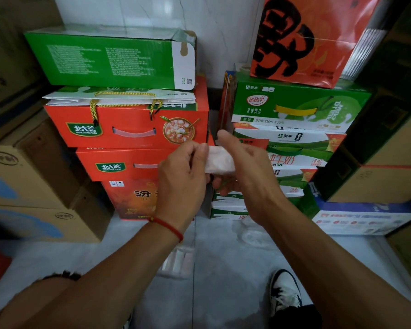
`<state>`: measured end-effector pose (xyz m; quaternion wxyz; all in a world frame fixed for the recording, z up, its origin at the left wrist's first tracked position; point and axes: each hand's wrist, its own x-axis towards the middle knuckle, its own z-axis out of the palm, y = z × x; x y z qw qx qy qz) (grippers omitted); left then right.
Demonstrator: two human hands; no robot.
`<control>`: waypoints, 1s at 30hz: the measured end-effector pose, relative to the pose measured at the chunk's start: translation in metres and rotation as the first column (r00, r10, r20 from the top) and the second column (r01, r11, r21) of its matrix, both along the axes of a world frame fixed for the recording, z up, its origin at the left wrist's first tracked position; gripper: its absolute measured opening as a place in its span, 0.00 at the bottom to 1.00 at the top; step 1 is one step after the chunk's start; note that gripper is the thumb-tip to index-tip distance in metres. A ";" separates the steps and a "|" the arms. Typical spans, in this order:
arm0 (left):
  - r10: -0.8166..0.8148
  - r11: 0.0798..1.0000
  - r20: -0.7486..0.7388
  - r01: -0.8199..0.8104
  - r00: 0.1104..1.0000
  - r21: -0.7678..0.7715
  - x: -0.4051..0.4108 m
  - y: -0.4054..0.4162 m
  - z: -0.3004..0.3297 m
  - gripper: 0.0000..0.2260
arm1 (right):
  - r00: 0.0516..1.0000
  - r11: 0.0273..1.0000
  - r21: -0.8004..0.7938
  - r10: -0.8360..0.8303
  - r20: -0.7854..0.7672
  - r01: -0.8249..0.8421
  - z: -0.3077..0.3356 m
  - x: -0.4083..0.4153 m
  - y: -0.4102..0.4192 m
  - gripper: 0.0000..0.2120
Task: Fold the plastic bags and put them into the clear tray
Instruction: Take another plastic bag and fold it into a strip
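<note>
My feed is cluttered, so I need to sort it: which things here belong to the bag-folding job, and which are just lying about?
Job:
bag, held by left hand and right hand
tray on the floor
loose bag on the floor

Lying about:
red boxes
green boxes
brown cartons
shoe

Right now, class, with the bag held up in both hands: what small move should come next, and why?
Probably lower the folded plastic bag into the clear tray on the floor. Left hand and right hand grip it as an already compact packet, and the tray lies directly below.
</note>
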<state>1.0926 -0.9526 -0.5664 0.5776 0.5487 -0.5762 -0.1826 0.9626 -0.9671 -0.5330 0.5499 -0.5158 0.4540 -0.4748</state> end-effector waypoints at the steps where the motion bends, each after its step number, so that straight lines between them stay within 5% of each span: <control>1: 0.016 1.000 0.016 -0.016 1.000 -0.019 -0.001 0.000 0.000 0.16 | 1.000 1.000 -0.028 -0.008 -0.030 0.007 -0.001 0.001 0.001 0.22; 10: 0.051 0.998 -0.234 -0.043 0.971 0.038 -0.005 -0.004 -0.001 0.16 | 0.977 0.963 -0.226 -0.177 -0.122 0.146 -0.013 0.008 -0.003 0.10; 19: 0.082 0.997 -0.157 -0.082 0.984 0.006 0.004 -0.008 0.000 0.15 | 0.987 0.980 -0.175 -0.118 -0.108 0.098 -0.007 -0.004 -0.006 0.12; 25: 0.062 0.998 -0.109 -0.065 0.992 -0.017 0.011 -0.005 0.004 0.13 | 0.990 0.988 0.067 0.135 0.044 -0.137 0.000 -0.015 -0.007 0.20; 30: -0.032 0.999 -0.153 0.033 0.988 0.002 0.007 -0.001 0.006 0.13 | 0.979 0.978 -0.043 0.201 -0.031 -0.202 -0.005 -0.016 -0.005 0.10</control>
